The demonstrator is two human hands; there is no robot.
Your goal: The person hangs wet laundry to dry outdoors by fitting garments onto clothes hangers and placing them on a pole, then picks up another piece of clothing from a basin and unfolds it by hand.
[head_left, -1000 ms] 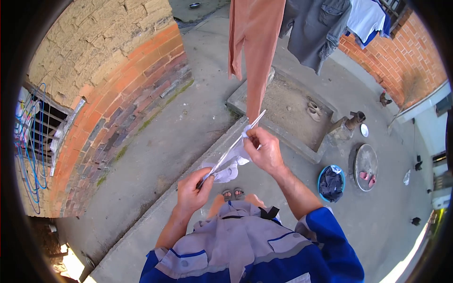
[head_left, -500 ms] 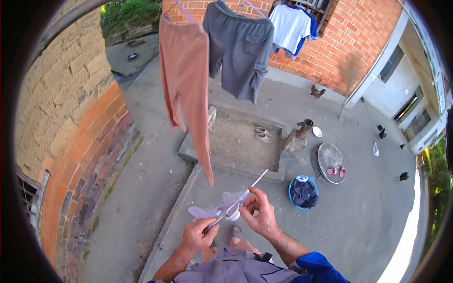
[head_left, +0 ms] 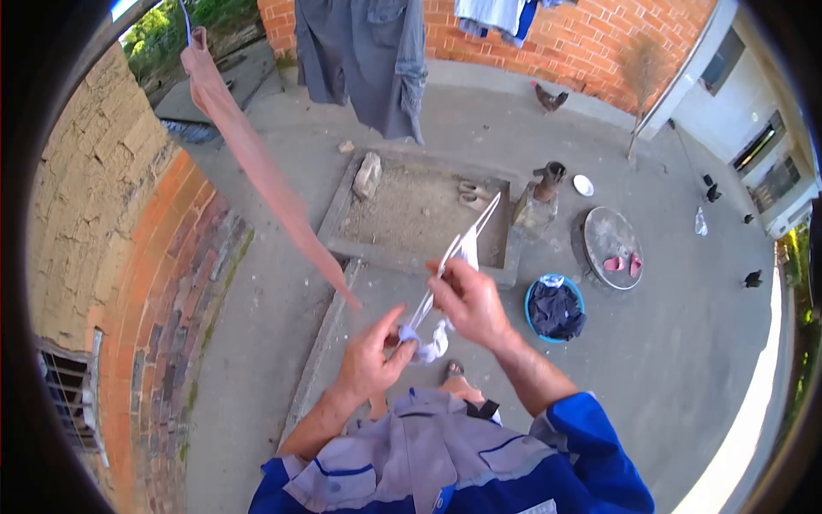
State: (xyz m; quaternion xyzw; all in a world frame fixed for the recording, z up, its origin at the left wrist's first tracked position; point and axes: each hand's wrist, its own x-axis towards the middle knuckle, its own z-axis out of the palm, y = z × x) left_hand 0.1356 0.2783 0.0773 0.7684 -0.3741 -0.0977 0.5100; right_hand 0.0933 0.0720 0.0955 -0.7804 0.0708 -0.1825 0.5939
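Observation:
Both my hands are raised in front of my body at a thin white clothes hanger [head_left: 486, 218] with small pale cloth on it. My right hand [head_left: 473, 310] is closed round the hanger, its far end pointing up and away. Lower down, my left hand [head_left: 370, 353] pinches the near end together with a bunched white and lavender cloth [head_left: 438, 343]. The cloth's exact kind is not clear. Another white part of it shows just beyond my right hand. Pink trousers [head_left: 257, 167] hang at the left, and grey shorts [head_left: 364, 56] hang ahead.
A blue basin [head_left: 528, 319] with dark cloth [head_left: 556, 308] stands to the right on the concrete. Behind it are a round slab [head_left: 610, 236] with pink slippers [head_left: 614, 264] and a low-walled bed [head_left: 402, 201] holding shoes. A chicken [head_left: 550, 98] stands by the brick wall.
My hands have moved up, and the hanger now points more steeply upward, with the cloth bunched near my left hand. The pink trousers have swung or turned to the left in view.

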